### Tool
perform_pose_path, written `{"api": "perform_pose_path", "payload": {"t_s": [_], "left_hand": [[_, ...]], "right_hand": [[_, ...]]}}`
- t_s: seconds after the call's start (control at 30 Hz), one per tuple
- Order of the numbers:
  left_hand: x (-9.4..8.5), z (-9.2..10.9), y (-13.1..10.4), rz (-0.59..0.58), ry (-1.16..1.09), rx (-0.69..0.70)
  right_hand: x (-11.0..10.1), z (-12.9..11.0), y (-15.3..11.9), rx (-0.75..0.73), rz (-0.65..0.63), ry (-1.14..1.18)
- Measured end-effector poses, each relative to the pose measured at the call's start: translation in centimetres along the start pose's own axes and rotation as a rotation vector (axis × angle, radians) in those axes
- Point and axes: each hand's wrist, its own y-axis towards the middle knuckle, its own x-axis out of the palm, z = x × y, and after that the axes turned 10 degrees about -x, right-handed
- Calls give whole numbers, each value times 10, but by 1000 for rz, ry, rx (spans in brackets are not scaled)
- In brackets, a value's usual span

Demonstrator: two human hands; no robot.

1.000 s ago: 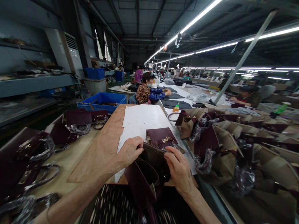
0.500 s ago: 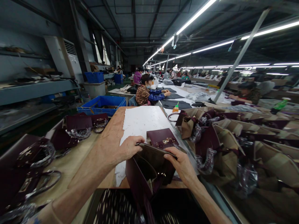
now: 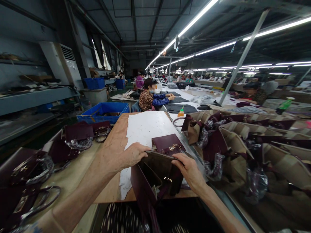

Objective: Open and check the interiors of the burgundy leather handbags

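Maroon bag (image 3: 139, 183), mouth open, gripped at two places along its far rim (image 3: 160, 154)

My left hand (image 3: 134, 154) is closed on the left end of the rim, thumb and fingers pressed together over the edge. My right hand (image 3: 187, 166) grips the same rim farther right, fingers bent onto it; the exact seat of the thumb I cannot make out. The bag sits directly before me at the near edge of the table (image 3: 114, 142), mouth tilted toward me, dark lining (image 3: 173, 165) exposed, with small shiny fittings (image 3: 168, 179) near its right side. One panel slants down toward my lap (image 3: 119, 216). Whether the base bears on anything I cannot tell.

Just beyond the rim, a second bag (image 3: 165, 142) lies on white paper (image 3: 148, 124), clasp (image 3: 174, 147) showing. Finished-looking bags (image 3: 79, 132) lie to the left; open bags (image 3: 215, 145) crowd the right.

Assessment: I judge the step in hand to be work on the top edge, either straightening or examining it; which, I cannot say. The next move, in my opinion, calls for an even pinch at both ends and light pressure, since uneven pull could twist or crease the rim.
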Motion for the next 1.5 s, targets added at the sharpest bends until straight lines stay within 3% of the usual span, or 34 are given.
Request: {"api": "perform_pose_path", "payload": {"t_s": [0.2,0.57,0.77,1.13,1.33,1.5], "left_hand": [[-17,24,-5,6,83,-118],[-9,15,3,-59,-59,-198],[2,1,-1,-70,-230,-151],[-11,22,-21,-43,-155,-243],[-7,18,-20,-13,-133,-218],[5,0,-17,-17,-240,-154]], "right_hand": [[3,3,0,-19,28,-20],[-5,-8,4,68,13,122],[-5,-11,4,79,-12,58],[-6,-45,27,-88,-323,-521],[26,-64,44,-88,-419,-493],[38,-73,53,-97,-486,-480]]}}
